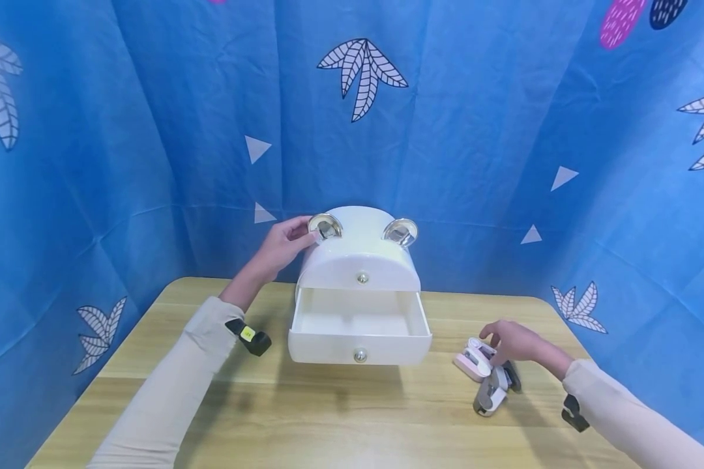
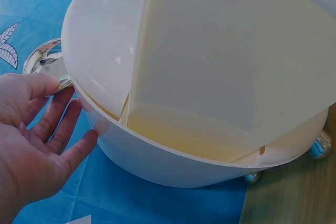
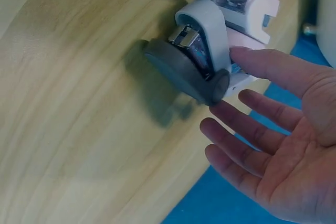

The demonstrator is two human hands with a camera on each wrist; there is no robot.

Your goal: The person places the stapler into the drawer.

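A white storage box (image 1: 360, 251) with two shiny ear-shaped parts stands at the back of the table. Its lower drawer (image 1: 328, 348) is pulled out and bare inside; the upper drawer is closed. My left hand (image 1: 286, 244) pinches the box's left ear (image 2: 44, 61) between thumb and fingers, other fingertips near the side wall. On the right lie several mini staplers, one pink and white (image 1: 472, 362), another grey and white (image 1: 489, 393). My right hand (image 1: 513, 340) is over them, its thumb at a grey-and-white stapler (image 3: 181, 69), its fingers loosely extended beside the hinge end.
Light wooden table (image 1: 240, 417) carries the box and staplers. Blue patterned curtain (image 1: 223, 130) encloses the back and both sides. The open drawer juts toward the front, left of the staplers. Black straps with camera mounts (image 1: 252, 335) sit on both wrists.
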